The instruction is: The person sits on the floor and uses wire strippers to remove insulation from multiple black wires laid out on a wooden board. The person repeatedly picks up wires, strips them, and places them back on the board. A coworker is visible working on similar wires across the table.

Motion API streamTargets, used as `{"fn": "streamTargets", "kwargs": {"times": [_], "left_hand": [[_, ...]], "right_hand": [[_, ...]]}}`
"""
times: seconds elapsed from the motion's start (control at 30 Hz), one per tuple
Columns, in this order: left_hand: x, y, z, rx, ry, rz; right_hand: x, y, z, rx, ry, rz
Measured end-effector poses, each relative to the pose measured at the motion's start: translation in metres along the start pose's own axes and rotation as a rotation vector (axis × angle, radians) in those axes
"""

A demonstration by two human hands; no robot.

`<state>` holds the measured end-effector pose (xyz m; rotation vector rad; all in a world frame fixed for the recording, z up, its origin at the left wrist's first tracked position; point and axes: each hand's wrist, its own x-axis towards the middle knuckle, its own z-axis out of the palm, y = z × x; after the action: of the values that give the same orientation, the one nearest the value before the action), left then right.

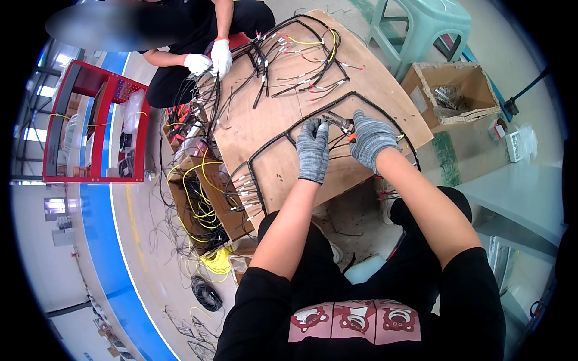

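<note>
My left hand [313, 149], in a grey knit glove, presses down on a black wrapped wire harness [265, 150] that loops across a plywood board [265, 120]. My right hand [370, 137], also gloved, grips orange-handled pliers [339, 122] whose jaws point at the harness just beside my left fingers. Branches with white-tipped connectors [241, 192] stick out from the harness at the board's near left edge.
Across the board a person in white gloves [211, 59] handles another bundle of black wires [289, 54]. Cardboard boxes with yellow wire [205, 204] stand left of the board, a red rack [96, 120] farther left, an open carton [451, 90] and a green stool [421, 24] right.
</note>
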<state>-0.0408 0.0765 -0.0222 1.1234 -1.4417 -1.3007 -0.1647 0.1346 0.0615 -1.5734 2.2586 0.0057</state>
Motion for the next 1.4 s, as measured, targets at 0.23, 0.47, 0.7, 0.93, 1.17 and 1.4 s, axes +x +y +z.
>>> {"fn": "streamTargets", "kwargs": {"times": [0.23, 0.47, 0.7, 0.93, 1.17, 1.4], "left_hand": [[0.001, 0.004, -0.002, 0.107, -0.064, -0.041], [0.002, -0.005, -0.005, -0.023, -0.057, -0.080], [0.002, -0.006, -0.006, 0.036, -0.088, -0.095], [0.003, -0.006, -0.006, 0.027, -0.066, -0.098], [0.002, 0.000, -0.003, 0.074, -0.086, -0.062], [0.002, -0.004, -0.004, 0.015, -0.073, -0.025]], "right_hand": [[-0.002, -0.007, 0.002, 0.014, -0.009, -0.002], [-0.003, -0.010, 0.006, 0.026, 0.034, -0.036], [-0.002, -0.008, 0.009, 0.043, 0.044, -0.062], [0.001, -0.004, 0.013, 0.105, 0.025, -0.088], [0.001, -0.002, 0.005, 0.102, -0.065, -0.072], [-0.001, -0.011, 0.004, 0.028, -0.026, -0.035]]}}
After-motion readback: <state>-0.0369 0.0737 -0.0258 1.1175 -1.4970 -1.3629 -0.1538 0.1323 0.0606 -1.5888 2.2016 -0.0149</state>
